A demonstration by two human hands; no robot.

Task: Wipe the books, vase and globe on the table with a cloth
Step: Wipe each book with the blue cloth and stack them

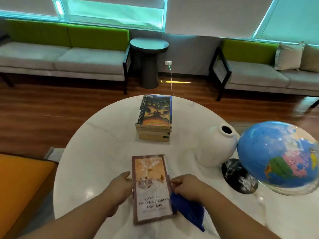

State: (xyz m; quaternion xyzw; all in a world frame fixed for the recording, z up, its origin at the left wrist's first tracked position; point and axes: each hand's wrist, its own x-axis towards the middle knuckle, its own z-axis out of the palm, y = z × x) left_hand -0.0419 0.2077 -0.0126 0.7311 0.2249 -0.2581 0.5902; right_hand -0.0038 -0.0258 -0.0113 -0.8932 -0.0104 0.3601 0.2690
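Showing partly beside book (151,188): cloth (188,211); globe (279,156) cropped.

the light is even and fairly bright. teal-tinted daylight glows through the windows (112,12) far behind the table (107,135). the glossy table carries soft glare patches near its front edge and faint shadows. a yellow streak of light lies on the floor (69,107) just behind the table. the wide lens bends the sofas (69,61) beyond the table. the picture is slightly soft, and the book (151,187) at the table's front is blurred.
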